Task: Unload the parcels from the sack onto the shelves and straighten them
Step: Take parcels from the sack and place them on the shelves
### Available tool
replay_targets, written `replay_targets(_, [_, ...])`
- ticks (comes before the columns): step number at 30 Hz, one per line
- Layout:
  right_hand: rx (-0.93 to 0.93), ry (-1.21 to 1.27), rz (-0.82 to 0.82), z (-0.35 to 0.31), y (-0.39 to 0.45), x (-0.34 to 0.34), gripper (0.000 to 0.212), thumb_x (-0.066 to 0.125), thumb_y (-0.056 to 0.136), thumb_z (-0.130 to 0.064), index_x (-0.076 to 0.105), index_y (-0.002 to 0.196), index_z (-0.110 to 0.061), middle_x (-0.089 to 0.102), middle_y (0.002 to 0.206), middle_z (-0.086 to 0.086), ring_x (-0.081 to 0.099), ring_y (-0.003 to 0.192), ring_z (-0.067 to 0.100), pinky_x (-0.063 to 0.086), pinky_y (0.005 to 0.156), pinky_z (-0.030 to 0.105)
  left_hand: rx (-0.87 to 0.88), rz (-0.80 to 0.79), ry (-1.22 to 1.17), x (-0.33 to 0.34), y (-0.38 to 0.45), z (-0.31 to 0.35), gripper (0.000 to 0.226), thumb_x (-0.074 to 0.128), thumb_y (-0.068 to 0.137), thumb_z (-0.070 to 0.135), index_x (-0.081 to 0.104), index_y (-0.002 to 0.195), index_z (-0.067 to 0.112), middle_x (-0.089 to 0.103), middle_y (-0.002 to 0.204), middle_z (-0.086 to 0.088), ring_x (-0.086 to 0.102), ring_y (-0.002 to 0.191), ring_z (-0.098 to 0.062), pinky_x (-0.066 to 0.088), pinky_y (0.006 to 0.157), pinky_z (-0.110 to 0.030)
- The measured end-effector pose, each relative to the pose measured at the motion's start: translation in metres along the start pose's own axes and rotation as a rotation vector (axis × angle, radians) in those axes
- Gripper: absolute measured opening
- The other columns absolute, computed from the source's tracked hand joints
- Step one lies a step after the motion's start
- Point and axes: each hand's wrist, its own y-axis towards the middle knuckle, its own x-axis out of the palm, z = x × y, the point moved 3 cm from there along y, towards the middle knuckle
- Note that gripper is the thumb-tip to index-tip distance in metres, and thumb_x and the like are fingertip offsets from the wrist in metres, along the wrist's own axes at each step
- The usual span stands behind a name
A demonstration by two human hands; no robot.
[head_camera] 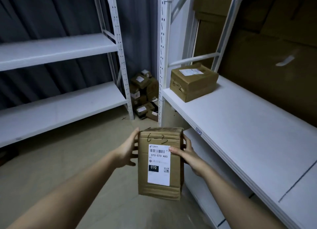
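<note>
Cardboard parcel clamped betw. left hand & right hand, label up for reading. Marked 6-3; likely bound for shelf at 2 o'clock, beside parcel 6-2.

Parcel storeroom, white metal shelving, labelled cartons

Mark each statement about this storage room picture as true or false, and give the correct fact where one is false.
1. Both hands hold the parcel marked 6-3. True: left hand and right hand grip its sides.
2. The right shelf carries three parcels. False: only one parcel sits there.
3. The held parcel's label shows 070. True.
4. The left shelves are stacked with boxes. False: no boxes are on them.
5. A pile of parcels lies on the floor in the corner. True.
</note>
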Motion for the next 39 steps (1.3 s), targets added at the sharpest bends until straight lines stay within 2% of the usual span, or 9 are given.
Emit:
replay_targets(5, [0.008, 0.027, 0.014, -0.004, 0.048, 0.009, 0.113, 0.078, 0.061, -0.047, 0.009, 0.151, -0.034, 0.034, 0.150, 0.000, 0.041, 0.133, 0.017, 0.036, 0.109, 0.032, 0.003, -0.016, -0.100, -0.003, 0.051, 0.017, 0.085, 0.037, 0.064, 0.089, 0.063, 0.119, 0.030, 0.068, 0.113, 0.000, 0.059, 0.108, -0.021, 0.045, 0.087, -0.041])
replay_targets(9, [0.002, 0.026, 0.050, -0.002, 0.097, 0.027, 0.091, 0.074, 0.081, -0.030, 0.013, 0.149, -0.027, 0.040, 0.146, -0.003, 0.044, 0.130, 0.014, 0.037, 0.110, 0.033, 0.007, -0.076, 0.024, -0.028, 0.095, 0.040, 0.083, 0.041, 0.058, 0.088, 0.055, 0.120, 0.034, 0.064, 0.107, 0.007, 0.057, 0.104, -0.015, 0.042, 0.089, -0.040])
replay_targets(14, [0.079, 0.162, 0.158, -0.001, 0.148, 0.063, 0.076, 0.075, 0.081, -0.027, 0.026, 0.140, -0.030, 0.060, 0.123, -0.006, 0.064, 0.101, 0.004, 0.054, 0.069, 0.017, 0.001, -0.175, 0.144, -0.064, 0.158, 0.064, 0.072, 0.042, 0.079, 0.077, 0.044, 0.133, 0.030, 0.061, 0.111, 0.007, 0.055, 0.099, -0.007, 0.040, 0.089, -0.038])
replay_targets(19, [0.178, 0.243, 0.336, -0.003, 0.190, 0.089, 0.090, 0.081, 0.076, -0.026, 0.022, 0.144, -0.027, 0.060, 0.124, -0.002, 0.063, 0.108, 0.021, 0.055, 0.086, 0.050, -0.043, -0.322, 0.281, -0.091, 0.216, 0.089, 0.055, 0.036, 0.086, 0.072, 0.047, 0.126, 0.036, 0.069, 0.095, 0.013, 0.058, 0.088, -0.002, 0.041, 0.069, -0.029])
replay_targets(22, [0.255, 0.324, 0.434, 0.000, 0.202, 0.090, 0.087, 0.081, 0.076, -0.023, 0.025, 0.142, -0.026, 0.059, 0.124, 0.000, 0.063, 0.105, 0.021, 0.056, 0.074, 0.040, -0.078, -0.413, 0.356, -0.086, 0.237, 0.099, 0.043, 0.029, 0.089, 0.071, 0.052, 0.107, 0.039, 0.071, 0.068, 0.019, 0.065, 0.065, 0.003, 0.047, 0.050, -0.020])
replay_targets(26, [0.282, 0.384, 0.507, 0.011, 0.215, 0.077, 0.053, 0.078, 0.079, -0.015, 0.055, 0.126, -0.015, 0.068, 0.117, 0.008, 0.066, 0.106, 0.026, 0.056, 0.070, 0.027, -0.109, -0.453, 0.362, -0.067, 0.268, 0.101, 0.040, 0.032, 0.089, 0.070, 0.052, 0.110, 0.041, 0.070, 0.084, 0.011, 0.059, 0.082, -0.008, 0.043, 0.066, -0.031])
replay_targets(32, [0.271, 0.418, 0.588, 0.044, 0.249, 0.048, 0.029, 0.076, 0.080, -0.009, 0.067, 0.106, -0.017, 0.071, 0.109, 0.005, 0.068, 0.098, 0.017, 0.055, 0.077, 0.022, -0.116, -0.399, 0.350, -0.033, 0.320, 0.096, 0.041, 0.043, 0.090, 0.061, 0.050, 0.109, 0.025, 0.072, 0.080, 0.007, 0.062, 0.069, -0.003, 0.044, 0.053, -0.022])
replay_targets(36, [0.274, 0.461, 0.639, 0.076, 0.282, 0.030, 0.030, 0.078, 0.079, -0.011, 0.067, 0.106, -0.017, 0.071, 0.109, 0.006, 0.069, 0.091, 0.011, 0.055, 0.071, 0.019, -0.120, -0.398, 0.319, -0.013, 0.364, 0.089, 0.044, 0.044, 0.090, 0.059, 0.046, 0.116, 0.023, 0.068, 0.088, 0.000, 0.062, 0.072, -0.007, 0.044, 0.052, -0.022])
replay_targets(39, [0.265, 0.481, 0.715, 0.104, 0.304, 0.022, 0.042, 0.078, 0.079, -0.013, 0.062, 0.118, -0.012, 0.070, 0.114, 0.009, 0.069, 0.096, 0.016, 0.057, 0.077, 0.027, -0.133, -0.431, 0.320, -0.002, 0.396, 0.077, 0.047, 0.043, 0.090, 0.062, 0.042, 0.120, 0.026, 0.065, 0.089, 0.001, 0.060, 0.071, -0.008, 0.046, 0.051, -0.024])
